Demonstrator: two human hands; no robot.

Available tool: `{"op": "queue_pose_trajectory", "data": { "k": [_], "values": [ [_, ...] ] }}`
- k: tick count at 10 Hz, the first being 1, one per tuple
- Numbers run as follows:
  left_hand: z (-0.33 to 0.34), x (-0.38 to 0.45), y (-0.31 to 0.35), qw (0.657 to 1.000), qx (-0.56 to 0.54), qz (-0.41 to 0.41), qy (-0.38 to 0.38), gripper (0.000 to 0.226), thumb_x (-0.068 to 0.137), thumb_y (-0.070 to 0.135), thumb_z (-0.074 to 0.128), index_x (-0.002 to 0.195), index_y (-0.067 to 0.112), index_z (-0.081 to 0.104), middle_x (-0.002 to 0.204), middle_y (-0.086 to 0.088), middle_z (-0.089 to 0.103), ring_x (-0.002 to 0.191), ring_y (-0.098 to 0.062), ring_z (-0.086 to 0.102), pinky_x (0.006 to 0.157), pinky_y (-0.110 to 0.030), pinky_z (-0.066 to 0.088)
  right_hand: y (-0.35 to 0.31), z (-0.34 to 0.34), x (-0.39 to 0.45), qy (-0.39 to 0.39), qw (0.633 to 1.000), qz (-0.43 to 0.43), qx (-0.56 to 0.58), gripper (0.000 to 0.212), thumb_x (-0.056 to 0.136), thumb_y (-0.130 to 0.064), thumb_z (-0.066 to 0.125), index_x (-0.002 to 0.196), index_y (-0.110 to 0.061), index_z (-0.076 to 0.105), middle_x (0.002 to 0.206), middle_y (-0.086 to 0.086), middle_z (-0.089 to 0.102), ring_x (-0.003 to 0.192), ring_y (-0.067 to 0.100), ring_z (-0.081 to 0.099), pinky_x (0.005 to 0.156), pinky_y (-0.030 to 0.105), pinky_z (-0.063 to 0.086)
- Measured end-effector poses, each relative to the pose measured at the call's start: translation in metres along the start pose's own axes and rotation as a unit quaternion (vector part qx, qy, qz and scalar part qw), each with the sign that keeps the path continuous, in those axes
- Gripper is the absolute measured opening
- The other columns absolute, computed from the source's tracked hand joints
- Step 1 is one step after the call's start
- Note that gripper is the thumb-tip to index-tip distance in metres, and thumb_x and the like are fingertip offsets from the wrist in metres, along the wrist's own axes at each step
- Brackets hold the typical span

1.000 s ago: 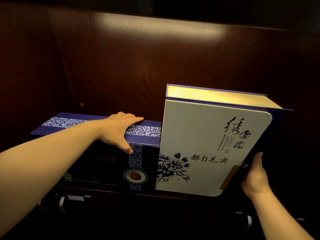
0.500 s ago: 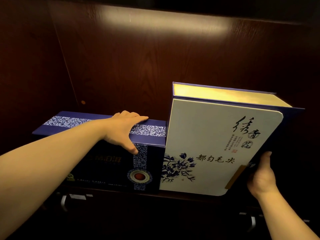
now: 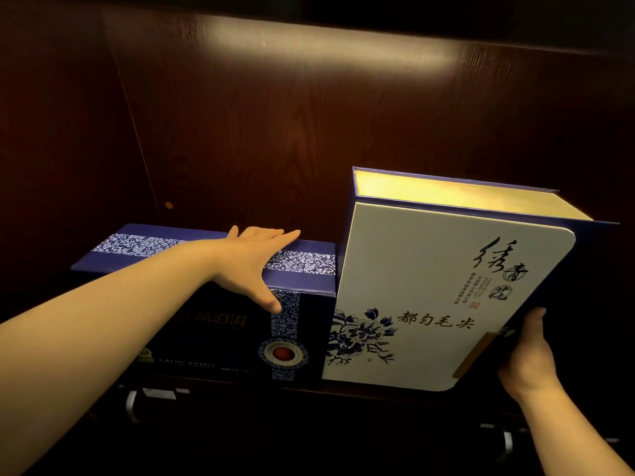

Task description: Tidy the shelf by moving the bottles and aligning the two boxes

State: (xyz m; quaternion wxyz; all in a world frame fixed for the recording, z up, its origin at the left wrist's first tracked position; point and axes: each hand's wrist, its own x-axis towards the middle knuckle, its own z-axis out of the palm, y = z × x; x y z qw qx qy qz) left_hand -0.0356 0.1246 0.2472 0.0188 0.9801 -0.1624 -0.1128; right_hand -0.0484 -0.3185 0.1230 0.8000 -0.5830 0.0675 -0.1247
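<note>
**Two boxes side by side on a dark wooden shelf, one hand on each**

Two boxes counted, no bottles in view. Both closed, so contents hidden.

On the left, a dark blue box (image 3: 220, 304), lying low with its long axis running left to right along the shelf (image 3: 360, 389), front face toward the camera, a blue-and-white patterned band crossing the top and running down the front to a round red-centred medallion. On the right, a taller white box (image 3: 429, 297) with a blue flower and black calligraphy, standing on edge, leaning a little to the right, gold top edge catching the light, long axis closer to upright. Lower left corner of the white box touching or just beside the blue box's right end; a narrow gap higher up.

Left hand (image 3: 256, 266) spread flat and open over the top front edge of the blue box, fingers extended across the lid, thumb hanging down the front face, pressing rather than gripping. Right hand (image 3: 527, 352) at the lower right edge of the white box, thumb up along its side; fingers hidden behind, probably cupped around the dark spine, though too dim to say.

Two metal handles below the shelf: (image 3: 132, 405) and (image 3: 508, 443).
</note>
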Motion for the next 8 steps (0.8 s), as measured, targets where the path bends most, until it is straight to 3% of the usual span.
{"op": "queue_pose_trajectory", "data": {
  "k": [1,2,3,4,5,6,8],
  "values": [
    [0.014,-0.017,-0.001,0.999,-0.007,-0.01,0.049,0.134,0.058,0.085,0.068,0.153,0.046,-0.018,0.17,0.005,-0.011,0.155,-0.028,-0.01,0.118,-0.068,-0.004,-0.001,0.001,-0.009,-0.007,1.0,-0.006,-0.029,0.054,0.082,-0.078,0.052,0.12,-0.046,0.071,0.124,-0.014,0.073,0.123,0.012,0.063,0.101,0.037,0.044],
    [0.033,-0.043,-0.01,0.99,0.014,-0.011,0.139,0.122,0.065,0.084,0.062,0.158,0.042,-0.005,0.17,0.005,0.003,0.154,-0.025,0.003,0.121,-0.063,0.005,0.008,-0.001,-0.017,0.019,0.995,-0.04,-0.084,0.095,0.07,-0.087,0.058,0.148,-0.033,0.05,0.152,0.001,0.055,0.14,0.02,0.048,0.116,0.047,0.036],
    [0.048,-0.07,-0.023,0.978,0.053,-0.017,0.2,0.104,0.076,0.078,0.058,0.159,0.031,0.015,0.166,0.0,0.024,0.149,-0.025,0.023,0.12,-0.05,0.02,0.016,0.003,-0.025,0.06,0.993,-0.024,-0.102,0.117,0.071,-0.08,0.06,0.162,-0.019,0.018,0.163,0.008,0.034,0.15,0.026,0.03,0.119,0.043,0.026],
    [0.057,-0.092,-0.032,0.966,0.066,-0.042,0.245,0.086,0.084,0.064,0.064,0.153,0.021,0.036,0.157,-0.006,0.042,0.14,-0.031,0.038,0.115,-0.049,0.03,0.015,0.009,-0.032,0.07,0.985,-0.032,-0.152,0.109,0.065,-0.086,0.065,0.151,-0.024,0.039,0.145,0.0,0.054,0.139,0.025,0.046,0.11,0.04,0.037],
    [0.062,-0.108,-0.031,0.952,0.057,-0.078,0.291,0.071,0.085,0.047,0.072,0.143,0.012,0.051,0.143,-0.013,0.056,0.129,-0.039,0.05,0.105,-0.053,0.04,0.011,0.014,-0.041,0.086,0.965,-0.038,-0.244,0.085,0.085,-0.07,0.059,0.152,-0.024,0.036,0.152,0.008,0.049,0.138,0.033,0.046,0.112,0.049,0.037],
    [0.072,-0.12,-0.02,0.938,0.037,-0.106,0.329,0.062,0.083,0.036,0.077,0.135,0.007,0.058,0.131,-0.017,0.063,0.117,-0.043,0.056,0.095,-0.055,0.046,0.004,0.017,-0.056,0.102,0.941,-0.047,-0.319,0.083,0.09,-0.063,0.061,0.155,-0.022,0.03,0.159,0.01,0.039,0.141,0.035,0.042,0.113,0.052,0.037],
    [0.1,-0.159,0.007,0.89,-0.1,-0.158,0.416,0.047,0.085,0.022,0.076,0.128,0.007,0.061,0.124,-0.016,0.065,0.113,-0.044,0.056,0.085,-0.057,0.05,-0.006,0.014,-0.101,0.081,0.913,-0.028,-0.399,0.07,0.098,-0.048,0.057,0.155,-0.015,0.033,0.157,0.012,0.038,0.137,0.034,0.045,0.107,0.05,0.042]
  ]
}}
